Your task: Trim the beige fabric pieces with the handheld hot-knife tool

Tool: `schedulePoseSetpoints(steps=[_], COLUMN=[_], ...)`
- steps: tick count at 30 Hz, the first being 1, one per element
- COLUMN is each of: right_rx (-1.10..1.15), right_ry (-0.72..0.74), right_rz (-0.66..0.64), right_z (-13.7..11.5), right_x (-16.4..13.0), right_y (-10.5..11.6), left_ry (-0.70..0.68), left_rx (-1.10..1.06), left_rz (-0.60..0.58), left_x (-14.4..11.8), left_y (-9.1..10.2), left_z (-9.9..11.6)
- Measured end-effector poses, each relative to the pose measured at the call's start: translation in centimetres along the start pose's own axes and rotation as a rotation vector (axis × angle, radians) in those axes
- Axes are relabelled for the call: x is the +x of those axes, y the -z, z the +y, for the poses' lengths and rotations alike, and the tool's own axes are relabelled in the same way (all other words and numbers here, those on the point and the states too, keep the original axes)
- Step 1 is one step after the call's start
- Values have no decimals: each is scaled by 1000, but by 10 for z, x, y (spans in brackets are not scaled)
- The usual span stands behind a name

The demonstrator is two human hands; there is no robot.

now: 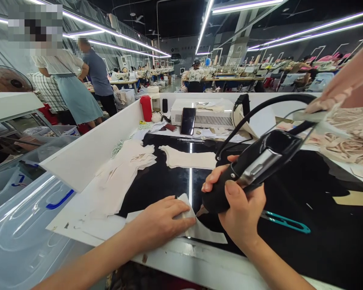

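My left hand (166,219) lies flat over a pale fabric piece (204,231), its outstretched fingers pressing it against the black glossy work surface (169,185). My right hand (242,205) is wrapped around a black corded hand tool (260,161) with a silver lever on its side. The tool is tilted, and its narrow metal tip (202,211) points down at the fabric's edge, close to my left fingertips. I cannot tell whether the tip touches the cloth. Just right of my right hand lie teal-handled thread snips (287,222).
A cream fabric strip (190,158) lies ahead, and stacked pale pieces (121,173) lie left. A phone (188,121) leans on a white vented box (211,112). A red container (145,108) stands behind. Beige fabric (351,133) is piled right. The tool's cable (260,105) arches above.
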State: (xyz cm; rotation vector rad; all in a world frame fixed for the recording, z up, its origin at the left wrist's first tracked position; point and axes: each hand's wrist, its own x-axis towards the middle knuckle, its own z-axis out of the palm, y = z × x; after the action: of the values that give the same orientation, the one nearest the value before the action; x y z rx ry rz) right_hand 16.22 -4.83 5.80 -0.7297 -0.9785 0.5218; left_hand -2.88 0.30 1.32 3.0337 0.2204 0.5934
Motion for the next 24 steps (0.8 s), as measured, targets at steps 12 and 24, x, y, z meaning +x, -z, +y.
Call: schedulePoseSetpoints(steps=[12,24], right_rx=[12,-79], right_ry=[-30,-43], right_rz=[58,62], right_z=[-17,-34], right_x=[1,-19], right_y=[5,31], left_ry=[-4,29], left_rx=[13,-110], left_rz=[37,69], left_x=[0,16], left_y=[2,-7], left_z=[2,31])
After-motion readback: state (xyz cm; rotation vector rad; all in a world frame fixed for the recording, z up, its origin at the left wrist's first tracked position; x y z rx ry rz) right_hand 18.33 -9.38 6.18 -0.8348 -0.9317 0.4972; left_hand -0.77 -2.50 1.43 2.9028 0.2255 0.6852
